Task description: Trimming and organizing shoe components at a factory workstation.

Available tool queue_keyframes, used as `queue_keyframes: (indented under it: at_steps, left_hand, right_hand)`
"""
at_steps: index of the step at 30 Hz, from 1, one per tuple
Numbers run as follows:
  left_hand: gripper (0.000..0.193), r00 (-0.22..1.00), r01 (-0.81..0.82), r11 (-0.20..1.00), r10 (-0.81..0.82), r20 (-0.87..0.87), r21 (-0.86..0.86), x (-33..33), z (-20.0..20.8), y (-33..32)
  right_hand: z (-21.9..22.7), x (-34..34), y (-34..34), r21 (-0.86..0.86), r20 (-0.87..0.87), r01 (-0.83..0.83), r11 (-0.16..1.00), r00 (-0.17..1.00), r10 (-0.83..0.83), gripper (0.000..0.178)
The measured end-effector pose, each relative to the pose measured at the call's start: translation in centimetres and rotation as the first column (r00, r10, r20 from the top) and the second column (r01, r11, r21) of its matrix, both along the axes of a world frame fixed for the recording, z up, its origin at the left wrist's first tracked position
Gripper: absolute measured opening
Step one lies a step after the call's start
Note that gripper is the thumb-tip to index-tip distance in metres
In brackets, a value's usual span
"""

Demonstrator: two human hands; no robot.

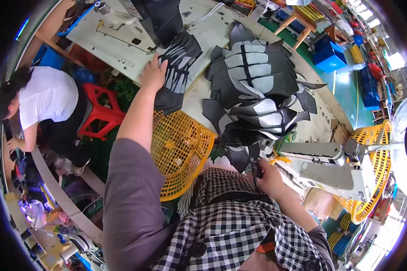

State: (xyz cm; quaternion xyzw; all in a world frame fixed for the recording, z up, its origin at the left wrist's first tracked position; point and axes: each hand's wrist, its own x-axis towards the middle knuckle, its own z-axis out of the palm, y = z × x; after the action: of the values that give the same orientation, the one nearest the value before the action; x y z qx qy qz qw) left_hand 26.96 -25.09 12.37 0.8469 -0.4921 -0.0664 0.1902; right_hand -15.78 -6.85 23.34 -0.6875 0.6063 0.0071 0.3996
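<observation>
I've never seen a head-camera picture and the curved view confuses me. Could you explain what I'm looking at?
There is no robot here, just a person's two bare hands. The single picture comes from a wide fisheye camera on their head, looking down, so straight edges bend near the rim and left is their left.

The left hand rests with spread fingers at the edge of a black-and-grey stack. The right hand grips a small dark object, too unclear to name. A larger pile of similar pieces lies on the pale table, near what looks like a sewing machine. A yellow basket sits below the stack in the view. The person at left is someone else.
</observation>
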Motion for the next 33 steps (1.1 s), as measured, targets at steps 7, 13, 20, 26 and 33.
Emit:
queue_keyframes:
  at_steps: [7, 13, 20, 26, 33]
  left_hand:
    - [0.018, 0.834, -0.158, 0.758, -0.241, -0.496, -0.633, -11.7, 1.4, 10.0]
    - [0.039, 0.045, -0.209, 0.967, 0.156, -0.987, 0.143, -23.9, -6.0, 16.9]
    - [0.026, -0.535, -0.081, 0.965, 0.170, -0.828, 0.251, -26.9, -3.8, 14.2]
    - [0.022, -0.801, -0.083, 0.970, 0.071, -0.594, 0.228, -29.6, -3.8, 12.1]
    - [0.023, -0.906, 0.054, 0.989, 0.106, -0.410, 0.138, -31.5, -3.1, 9.6]
  right_hand:
    - [-0.9, -0.5, -5.7, -0.517, 0.107, 0.118, 0.848, 0.992, -0.073, 0.030]
    - [-0.6, 3.3, -12.1, -0.508, 0.103, 0.243, 0.826, 0.970, -0.222, 0.040]
    - [-0.9, 3.4, -13.7, -0.623, 0.039, 0.117, 0.774, 0.992, -0.119, 0.050]
    - [-0.6, 2.5, -13.5, -0.656, 0.034, 0.108, 0.747, 0.993, -0.114, 0.042]
    - [-1.2, 0.8, -14.9, -0.831, 0.019, 0.078, 0.551, 0.993, -0.112, 0.042]
